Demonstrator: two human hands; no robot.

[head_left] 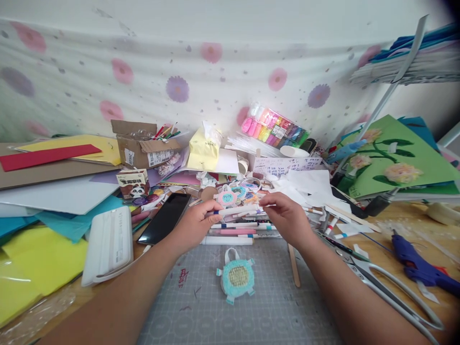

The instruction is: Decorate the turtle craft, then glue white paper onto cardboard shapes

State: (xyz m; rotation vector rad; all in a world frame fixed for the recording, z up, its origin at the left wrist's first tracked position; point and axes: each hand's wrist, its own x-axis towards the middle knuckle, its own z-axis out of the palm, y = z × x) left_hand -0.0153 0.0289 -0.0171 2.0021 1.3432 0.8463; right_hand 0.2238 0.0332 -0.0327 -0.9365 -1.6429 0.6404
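My left hand (196, 225) and my right hand (285, 216) hold a white marker pen (239, 209) level between them, one hand pinched on each end, above a row of other pens (239, 232). Just below the hands a small blue and white turtle-shaped craft piece (236, 278) lies on the grey cutting mat (251, 316). A wooden stick (293, 264) lies on the mat under my right wrist. Small round pastel craft pieces (233, 194) sit just behind the held pen.
A black phone (164, 218) and a white box (108, 244) lie to the left, beside coloured paper sheets (39, 258). Scissors (388, 282) and a blue glue gun (420, 266) lie to the right. A cardboard box (145, 146), yellow tissue pack (203, 148) and clay packet (275, 127) stand behind.
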